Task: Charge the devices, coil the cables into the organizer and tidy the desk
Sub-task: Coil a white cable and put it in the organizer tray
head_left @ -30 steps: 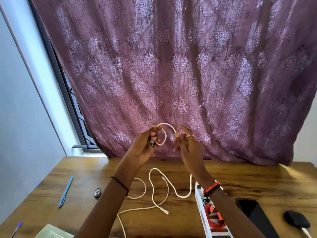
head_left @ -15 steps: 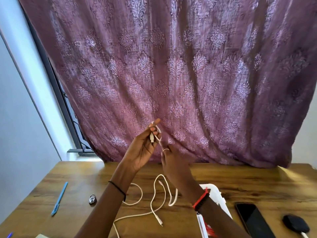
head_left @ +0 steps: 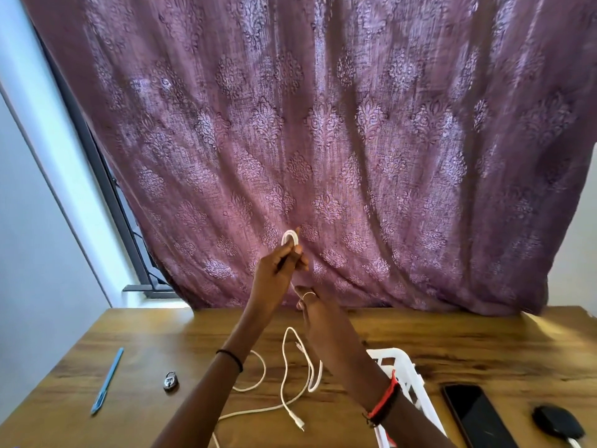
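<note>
The left hand [head_left: 277, 270] pinches a small loop of the white cable [head_left: 288, 233] up high, the slack dropping straight down past the right hand [head_left: 318, 313] just below, its grip unclear, onto the desk [head_left: 145, 344].

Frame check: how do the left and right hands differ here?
The left hand is higher and pinches a small loop of the white cable; the right hand sits lower, beside the strand hanging from that loop, its grip unclear. The left wrist wears a thin black band; the right wears red and black bands plus a ring. Both are held above the desk.
</note>
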